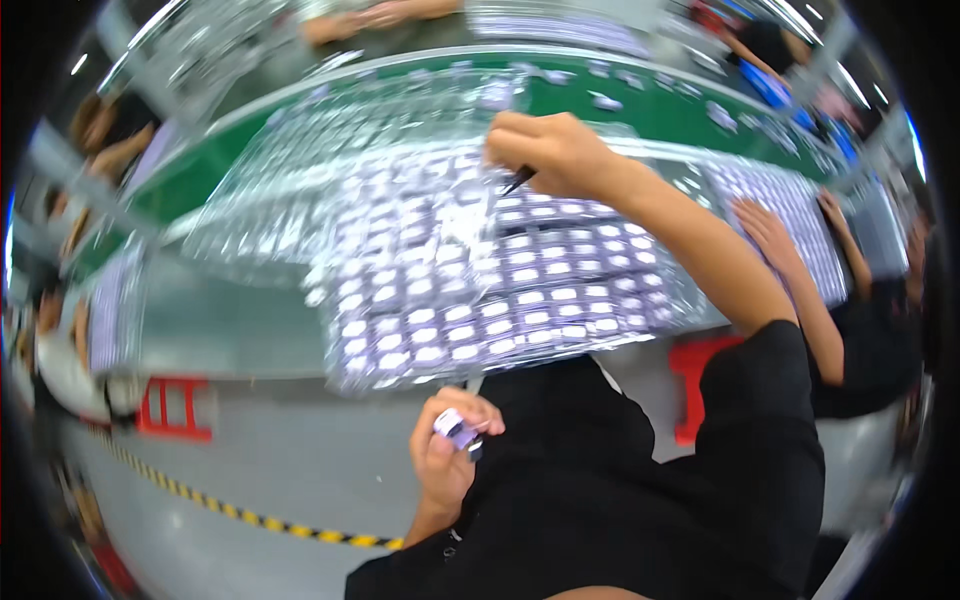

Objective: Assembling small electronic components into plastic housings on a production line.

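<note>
My left hand [450,450] is low in front of my body, its fingers closed on a small purple-and-white part [455,428] with a black piece at its lower end. My right hand [556,155] reaches over the table, its fingers closed on a dark, thin, pointed tool [518,180]. The tool's tip points down and left over a clear plastic tray [345,372]. Rows of small purple parts with white tops [460,333] fill this tray. Its upper left area shines with glare, which blurs the parts there.
Another clear tray [270,185] lies behind, overlapping. Loose purple parts [606,102] are scattered on the green conveyor belt [560,95]. To the right, a co-worker's hand [765,232] rests by another filled tray [790,200]. Red stools [175,408] stand below table height.
</note>
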The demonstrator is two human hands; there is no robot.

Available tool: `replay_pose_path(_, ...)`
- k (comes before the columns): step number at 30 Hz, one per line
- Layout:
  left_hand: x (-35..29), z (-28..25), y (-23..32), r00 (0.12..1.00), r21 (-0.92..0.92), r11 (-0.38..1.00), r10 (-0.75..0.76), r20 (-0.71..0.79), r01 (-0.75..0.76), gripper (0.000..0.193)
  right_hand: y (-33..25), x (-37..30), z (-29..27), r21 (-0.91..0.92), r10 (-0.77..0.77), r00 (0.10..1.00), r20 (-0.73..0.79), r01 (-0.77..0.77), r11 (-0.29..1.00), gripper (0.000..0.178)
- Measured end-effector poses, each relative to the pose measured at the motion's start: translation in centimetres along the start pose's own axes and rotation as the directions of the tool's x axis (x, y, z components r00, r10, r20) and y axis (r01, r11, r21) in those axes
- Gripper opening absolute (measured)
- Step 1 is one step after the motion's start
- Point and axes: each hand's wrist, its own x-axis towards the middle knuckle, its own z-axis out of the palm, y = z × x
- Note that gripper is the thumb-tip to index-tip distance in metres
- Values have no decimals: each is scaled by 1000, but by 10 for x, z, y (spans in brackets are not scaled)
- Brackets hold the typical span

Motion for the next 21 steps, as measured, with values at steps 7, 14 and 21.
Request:
replay_pose_path(7,10,34,-27,949,-4,985,-164,271,171,47,-12,-121,-92,-210,188,982,10,-181,961,30)
replay_pose_path(14,13,46,-56,849,20,947,-298,437,321,47,-41,-221,-169,-366,387,922,-33,-371,853,32)
replay_pose_path(21,30,64,-77,783,41,919,-356,510,391,45,-63,-271,-213,-585,411,901,-139,-409,700,18)
